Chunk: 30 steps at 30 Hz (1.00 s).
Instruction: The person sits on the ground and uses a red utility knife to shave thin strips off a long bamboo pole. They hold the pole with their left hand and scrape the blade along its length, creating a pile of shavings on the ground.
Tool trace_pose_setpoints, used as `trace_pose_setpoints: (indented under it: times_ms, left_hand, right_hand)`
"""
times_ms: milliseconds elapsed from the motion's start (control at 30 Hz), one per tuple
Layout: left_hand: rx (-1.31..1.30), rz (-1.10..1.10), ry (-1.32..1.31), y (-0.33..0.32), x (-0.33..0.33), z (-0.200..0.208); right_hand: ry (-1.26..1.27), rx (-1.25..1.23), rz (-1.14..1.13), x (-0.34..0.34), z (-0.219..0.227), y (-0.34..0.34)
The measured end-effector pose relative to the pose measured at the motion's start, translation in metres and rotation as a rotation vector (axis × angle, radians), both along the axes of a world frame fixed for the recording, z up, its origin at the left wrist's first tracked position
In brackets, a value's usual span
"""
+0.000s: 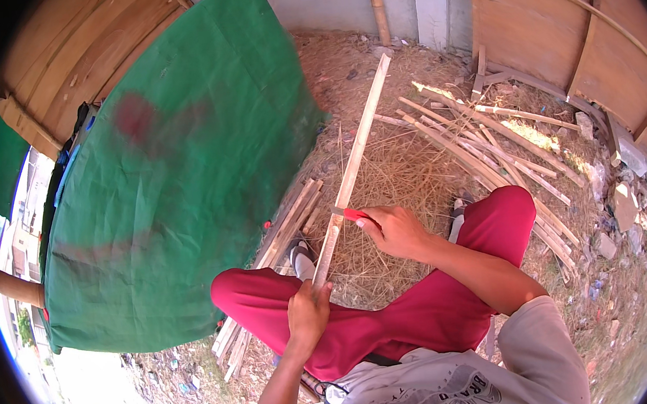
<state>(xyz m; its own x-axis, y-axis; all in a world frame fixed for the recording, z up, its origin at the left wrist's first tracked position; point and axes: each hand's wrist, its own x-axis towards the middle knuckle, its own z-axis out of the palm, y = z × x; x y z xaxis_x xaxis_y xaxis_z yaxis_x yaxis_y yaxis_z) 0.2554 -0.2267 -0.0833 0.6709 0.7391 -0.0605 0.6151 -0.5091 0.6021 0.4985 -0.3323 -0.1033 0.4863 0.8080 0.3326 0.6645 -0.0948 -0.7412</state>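
My left hand is closed round the near end of a long, pale bamboo strip, which slants away from me up and to the right. In my right hand is a knife with a red handle. Its short blade lies against the strip about midway along, on the right side. Beneath the strip, a pile of thin shavings covers the ground between my feet. My knees, in dark red trousers, are spread to either side.
Split bamboo strips lie heaped to the right, and more strips lie by my left foot. A green sheet hangs at the left. Wooden panels and a grey wall stand beyond; rubble lies at the far right.
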Motion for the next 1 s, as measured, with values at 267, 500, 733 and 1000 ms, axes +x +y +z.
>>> trace_pose_setpoints:
  times_ms: [267,500,733,1000]
  left_hand:
    - [-0.081,0.033,0.005,-0.009,0.005,0.01]
    - [-0.105,0.031,-0.067,-0.01,-0.006,-0.007]
    - [-0.125,0.074,-0.079,-0.014,-0.013,-0.012]
    - [-0.091,0.081,0.032,-0.034,-0.046,0.002]
  right_hand:
    - [-0.138,-0.098,0.021,0.0,-0.003,0.007]
    - [-0.244,-0.222,-0.022,0.0,-0.002,0.011]
    - [-0.235,-0.28,-0.023,-0.003,-0.008,0.019]
    - [-0.172,-0.404,-0.2,0.036,-0.013,0.03]
